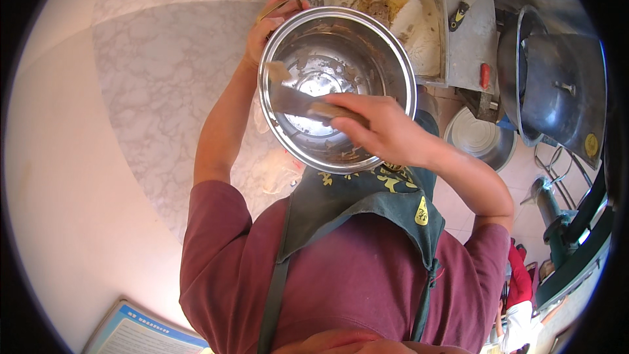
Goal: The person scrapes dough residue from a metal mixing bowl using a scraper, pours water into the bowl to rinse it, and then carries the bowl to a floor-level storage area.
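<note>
A deep round stainless steel pot (403,59) is tilted up in front of my apron, its mouth facing me and brown smears stuck to the inside. My left hand (272,23) is closed around its far left side, apparently on a side handle, which the fingers partly hide. Inside the mouth, my right hand (386,128) grips the wooden handle of a scraper (295,101), with the flat blade pointing left and blurred by motion. A pale brown lump (278,71) shows just beyond the blade, by the pot's left wall; whether they touch, I cannot tell.
Beyond the pot stands a shallow tray (445,59) with white and yellow-brown powder. A black-and-yellow-handled tool (460,16) and a small red object (485,75) lie beside it. At right are a large metal vessel (514,59), its dark lid (557,85) and a basin (481,141).
</note>
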The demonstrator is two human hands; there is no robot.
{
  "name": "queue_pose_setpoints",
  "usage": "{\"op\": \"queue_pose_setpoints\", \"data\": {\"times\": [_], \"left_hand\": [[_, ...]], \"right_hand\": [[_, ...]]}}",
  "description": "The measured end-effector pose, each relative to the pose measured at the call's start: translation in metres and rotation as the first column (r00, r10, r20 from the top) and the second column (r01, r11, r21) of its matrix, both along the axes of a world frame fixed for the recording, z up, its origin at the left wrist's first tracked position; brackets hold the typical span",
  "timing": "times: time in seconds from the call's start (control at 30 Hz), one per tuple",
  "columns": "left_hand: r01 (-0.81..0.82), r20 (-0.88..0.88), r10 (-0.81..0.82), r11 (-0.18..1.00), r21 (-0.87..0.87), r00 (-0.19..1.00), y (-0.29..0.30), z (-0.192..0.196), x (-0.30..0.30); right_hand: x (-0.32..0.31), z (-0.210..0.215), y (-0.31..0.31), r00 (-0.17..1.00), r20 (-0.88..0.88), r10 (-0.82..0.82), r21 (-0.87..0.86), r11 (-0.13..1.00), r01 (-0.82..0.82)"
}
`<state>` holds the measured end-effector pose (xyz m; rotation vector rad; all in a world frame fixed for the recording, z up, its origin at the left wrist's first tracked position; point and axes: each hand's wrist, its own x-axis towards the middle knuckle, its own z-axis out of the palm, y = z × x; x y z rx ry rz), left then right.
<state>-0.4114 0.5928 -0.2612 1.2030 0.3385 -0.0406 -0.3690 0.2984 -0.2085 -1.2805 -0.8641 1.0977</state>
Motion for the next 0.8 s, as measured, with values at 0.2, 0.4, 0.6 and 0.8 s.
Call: {"op": "queue_pose_setpoints", "data": {"times": [0.2, 0.4, 0.6, 0.8], "left_hand": [[0.083, 0.019, -0.090, 0.972, 0.218, 0.996, 0.012, -0.010, -0.001], [0.084, -0.014, -0.083, 0.984, 0.158, 0.996, 0.019, -0.026, 0.001], [0.091, -0.087, -0.078, 0.983, 0.161, 0.993, 0.002, -0.016, 0.015], [0.092, -0.085, -0.080, 0.985, 0.149, 0.993, 0.007, -0.018, 0.014]], "right_hand": [[-0.032, -0.010, -0.026, 0.990, 0.136, -0.023, 0.208, 0.978, -0.006], [-0.043, -0.022, -0.034, 0.991, 0.069, -0.115, 0.093, 0.990, 0.108], [-0.053, -0.017, -0.013, 0.987, 0.052, -0.150, 0.260, 0.957, 0.132], [-0.039, -0.024, -0.045, 0.925, 0.125, -0.358, 0.133, 0.930, 0.342]]}}
